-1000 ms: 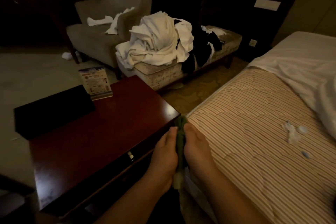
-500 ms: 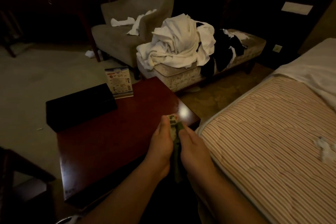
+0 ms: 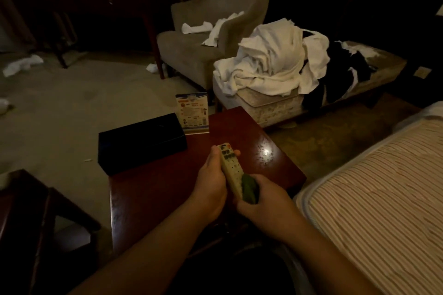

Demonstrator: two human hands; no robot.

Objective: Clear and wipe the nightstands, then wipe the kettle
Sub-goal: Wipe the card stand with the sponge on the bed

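A dark red wooden nightstand [image 3: 153,196] fills the middle of the view. My left hand [image 3: 212,182] grips a pale remote control [image 3: 229,165] above its top, buttons facing up. My right hand [image 3: 263,196] grips a green cloth [image 3: 249,188] and presses it against the remote's near end. On the nightstand lie a black box [image 3: 141,142] at the far left and an upright printed card [image 3: 193,114] at the far edge. No kettle is in view.
A striped mattress [image 3: 374,199] lies to the right. Behind the nightstand stand a grey armchair [image 3: 211,33] and a bench [image 3: 273,100] piled with white linen [image 3: 271,60]. Crumpled tissues [image 3: 22,64] lie on the floor. A dark chair [image 3: 24,223] is at lower left.
The view swung left, away from the bed. The remote turned face up between my hands, and my right hand with the cloth slid down to its near end.
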